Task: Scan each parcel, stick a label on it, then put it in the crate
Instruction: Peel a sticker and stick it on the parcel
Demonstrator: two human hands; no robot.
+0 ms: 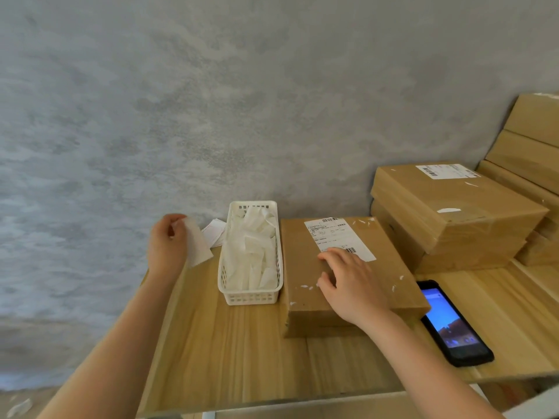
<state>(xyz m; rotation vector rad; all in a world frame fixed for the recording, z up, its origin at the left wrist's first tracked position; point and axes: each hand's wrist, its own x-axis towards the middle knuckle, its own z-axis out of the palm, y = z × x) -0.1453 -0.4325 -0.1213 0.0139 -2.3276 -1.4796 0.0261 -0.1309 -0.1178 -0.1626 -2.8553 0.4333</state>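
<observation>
- Brown cardboard parcel with a white printed label lies flat on the pale wooden table, beside the white plastic basket.
- Right hand rests flat on the parcel, fingers relaxed.
- Left hand pinches a white paper strip.
- Black handheld scanner lies right of the parcel.

My right hand rests flat on the parcel, fingers touching its label. My left hand pinches a white backing sheet beside the white basket. A handheld scanner lies right of the parcel on the wooden table.
</observation>
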